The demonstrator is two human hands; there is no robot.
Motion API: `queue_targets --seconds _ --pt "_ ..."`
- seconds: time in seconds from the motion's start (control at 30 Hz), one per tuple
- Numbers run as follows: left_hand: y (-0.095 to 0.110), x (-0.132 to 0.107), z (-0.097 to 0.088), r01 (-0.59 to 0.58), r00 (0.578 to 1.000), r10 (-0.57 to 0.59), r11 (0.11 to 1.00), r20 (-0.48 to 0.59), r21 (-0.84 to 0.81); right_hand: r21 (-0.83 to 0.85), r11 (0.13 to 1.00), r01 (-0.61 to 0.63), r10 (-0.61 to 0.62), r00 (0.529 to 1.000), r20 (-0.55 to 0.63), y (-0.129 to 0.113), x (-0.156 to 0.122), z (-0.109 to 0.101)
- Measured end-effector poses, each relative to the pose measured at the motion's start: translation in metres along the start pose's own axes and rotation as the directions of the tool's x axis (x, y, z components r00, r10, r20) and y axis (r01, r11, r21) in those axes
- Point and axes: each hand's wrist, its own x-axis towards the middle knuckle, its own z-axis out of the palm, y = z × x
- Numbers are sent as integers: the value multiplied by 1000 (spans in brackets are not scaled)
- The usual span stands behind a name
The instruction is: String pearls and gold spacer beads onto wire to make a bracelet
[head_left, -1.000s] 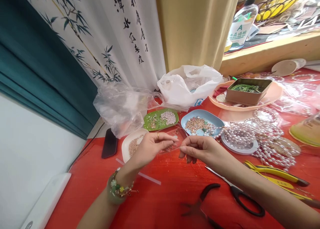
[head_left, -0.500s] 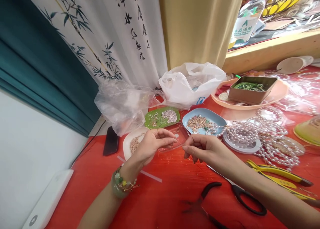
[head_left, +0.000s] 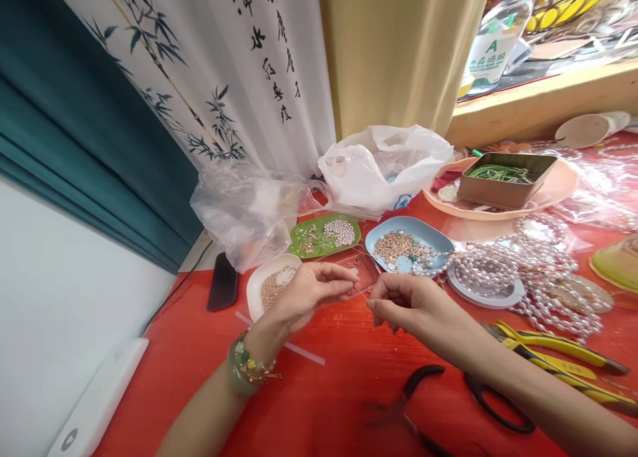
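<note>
My left hand (head_left: 310,291) and my right hand (head_left: 409,299) meet above the red tabletop (head_left: 329,404), fingertips almost touching. Both are pinched shut on a thin clear thread or small transparent piece (head_left: 362,289) stretched between them; what exactly it is stays too fine to tell. My left wrist wears green and beaded bracelets (head_left: 245,372). Just behind my hands lie a white dish of small gold beads (head_left: 272,287), a green dish with pearls (head_left: 325,234) and a blue dish of gold findings (head_left: 406,246).
Strands of pearls (head_left: 528,277) pile on the right. Black-handled scissors (head_left: 478,397) and yellow pliers (head_left: 558,354) lie near my right forearm. Plastic bags (head_left: 383,168), a pink tray with a metal tin (head_left: 503,178), a black phone (head_left: 222,289) and a clear strip (head_left: 299,347) surround them.
My hands have drawn slightly closer together, the right one shifting a little right and forward. The camera has drifted a bit; nothing on the table moved.
</note>
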Motion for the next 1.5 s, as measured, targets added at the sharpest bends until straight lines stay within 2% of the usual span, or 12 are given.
queue_targets --seconds 0.37,0.57,0.7,0.77,0.83,0.87,0.93,1.0,1.07,1.17,1.3,1.5 --pt "0 -2 3 -3 1000 4 996 -10 84 -5 1000 -5 5 1000 4 1 1 0" --pt "7 -6 5 -118 993 117 970 16 215 -17 999 33 -32 999 30 5 3 0" --pt "15 -13 6 -207 977 209 916 31 343 18 998 62 -62 998 12 1 3 0" --pt "19 -20 3 -235 966 257 875 5 424 48 995 87 -86 996 -15 -2 2 1" --pt "20 -31 -2 -225 962 273 818 -12 530 80 991 110 -107 993 -38 -4 1 2" --pt "20 -39 -6 -208 969 247 784 14 585 96 988 120 -116 992 -47 -6 0 2" --pt "14 -59 -15 -191 980 106 716 166 671 113 985 130 -124 991 -60 -7 -1 4" --pt "4 -80 -22 -226 931 -66 670 360 708 110 986 126 -119 991 -68 -8 -2 5" --pt "-11 -100 -26 -254 886 -162 617 435 745 101 987 129 -123 991 -58 -7 -1 5" --pt "-37 -121 -26 -255 886 -199 544 418 800 85 986 143 -140 990 -33 -6 0 5" --pt "-61 -134 -24 -195 947 -151 428 283 882 44 988 146 -146 989 -8 -2 1 5" --pt "-69 -136 -25 -242 959 -59 334 277 911 1 991 136 -136 991 15 -2 3 5"
